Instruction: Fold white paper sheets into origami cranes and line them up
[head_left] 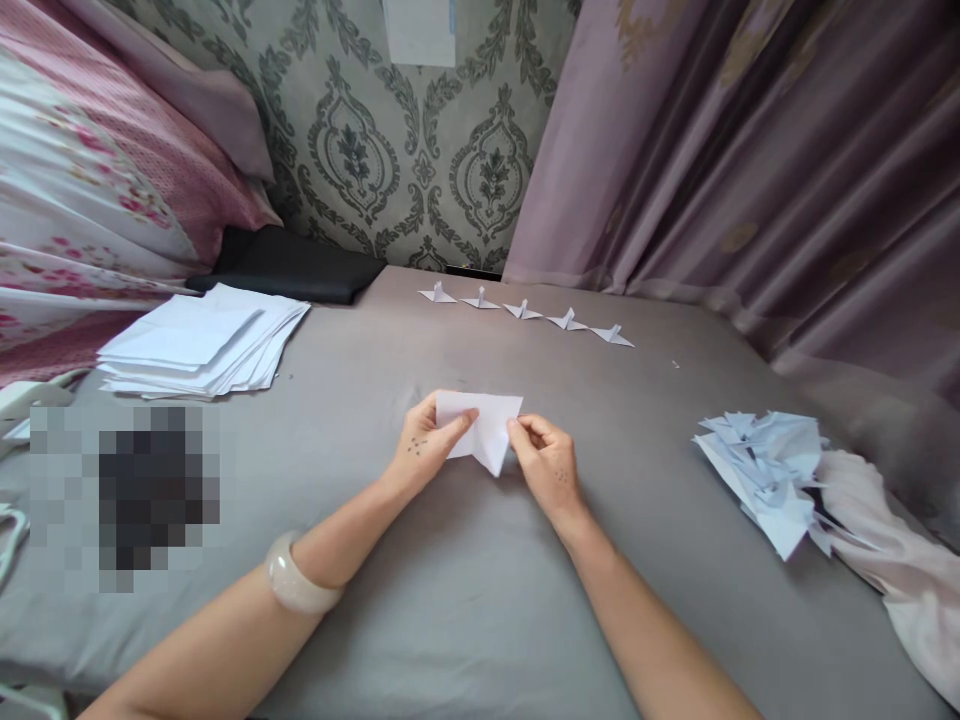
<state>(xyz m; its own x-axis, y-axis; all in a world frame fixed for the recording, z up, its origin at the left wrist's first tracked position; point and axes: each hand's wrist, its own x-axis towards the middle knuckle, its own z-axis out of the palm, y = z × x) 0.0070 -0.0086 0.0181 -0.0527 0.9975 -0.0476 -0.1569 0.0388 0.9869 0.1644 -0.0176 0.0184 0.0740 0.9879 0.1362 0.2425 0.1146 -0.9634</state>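
A sheet of white paper [491,428], creased and partly folded, is held up between my two hands over the grey cloth surface. My left hand [429,440] grips its left side, with the thumb across the front and the fingers behind. At the right edge, my right hand [547,458] pinches the paper between thumb and curled fingers. A fold runs down near the middle, and the lower right corner points downward. Beyond my hands, several folded paper cranes [522,310] stand in a slanting row.
A stack of white paper [195,345] lies at the left, before a black flat item [289,265]. At the right, a pile of folded paper pieces [772,460] rests by a pale cloth [870,520]. Curtains [675,150] hang behind. A blurred patch hides something at the left.
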